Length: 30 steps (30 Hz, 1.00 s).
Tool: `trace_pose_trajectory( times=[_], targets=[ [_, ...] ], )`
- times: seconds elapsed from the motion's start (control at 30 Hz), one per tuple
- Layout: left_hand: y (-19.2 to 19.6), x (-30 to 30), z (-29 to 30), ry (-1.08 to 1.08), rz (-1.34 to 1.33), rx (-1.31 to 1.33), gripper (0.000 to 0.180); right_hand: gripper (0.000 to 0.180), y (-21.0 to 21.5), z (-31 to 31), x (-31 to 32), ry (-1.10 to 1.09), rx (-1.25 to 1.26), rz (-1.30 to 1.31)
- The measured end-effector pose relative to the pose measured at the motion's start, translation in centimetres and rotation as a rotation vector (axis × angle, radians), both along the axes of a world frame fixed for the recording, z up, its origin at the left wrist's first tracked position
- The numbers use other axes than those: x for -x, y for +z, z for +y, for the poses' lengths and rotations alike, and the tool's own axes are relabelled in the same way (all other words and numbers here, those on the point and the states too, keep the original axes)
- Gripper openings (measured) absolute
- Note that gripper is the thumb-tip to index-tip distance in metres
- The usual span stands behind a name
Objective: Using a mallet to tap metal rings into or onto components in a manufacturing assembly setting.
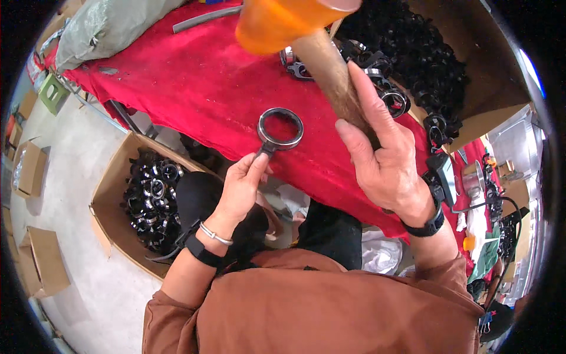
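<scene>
My left hand point(239, 186) pinches the short black tab of a round ring point(298, 127) with a silvery rim, which is held up over the near edge of the red cloth point(194, 76). My right hand point(383, 156) holds a mallet point(330, 74) by its wooden handle. The index finger and thumb lie along the handle, while the other fingers are mostly hidden behind it. The mallet's orange head point(277, 26) is raised at the top of the view, well apart from the ring. Behind the handle, several silvery-and-black rings point(394, 101) rest on the cloth.
At the far right a large cardboard box point(501, 76) holds a heap of black parts point(407, 53). Another carton point(109, 194) with many similar rings point(156, 189) stands on the floor at my left. A grey-green sack point(118, 29) and a grey tube point(206, 19) lie farther back.
</scene>
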<state>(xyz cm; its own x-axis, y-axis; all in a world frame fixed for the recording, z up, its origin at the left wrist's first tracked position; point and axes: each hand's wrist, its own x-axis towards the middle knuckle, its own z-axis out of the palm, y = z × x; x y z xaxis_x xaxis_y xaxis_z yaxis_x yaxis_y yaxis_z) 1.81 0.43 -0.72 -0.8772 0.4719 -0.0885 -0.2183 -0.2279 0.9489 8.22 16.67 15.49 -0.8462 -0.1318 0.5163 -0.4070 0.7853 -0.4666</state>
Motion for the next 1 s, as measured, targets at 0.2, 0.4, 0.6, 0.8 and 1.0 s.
trace_pose_trajectory(
  times=[0.2, 0.4, 0.6, 0.8, 1.0],
  targets=[
    [-0.2, 0.4, 0.9, -0.01, 0.07, 0.011, 0.023, 0.059, -4.1, 3.6, 2.2, 0.004, -0.272, -0.173],
    [-0.4, 0.4, 0.4, -0.014, -0.027, 0.006, 0.022, 0.055, -0.1, 1.1, 1.9, -0.001, -0.157, -0.105],
    [-0.5, 0.1, 0.1, -0.031, -0.049, -0.011, 0.021, 0.057, -5.3, 3.8, 2.2, 0.007, -0.189, -0.287],
    [-0.9, 0.2, -1.1, -0.058, -0.13, -0.156, 0.019, 0.047, -0.6, 2.7, -0.3, -0.325, 0.536, -0.681],
    [-1.1, 1.0, -0.5, -0.071, -0.067, -0.171, 0.021, 0.052, -3.2, 4.3, -1.8, -0.299, 0.558, -0.735]
  ],
)
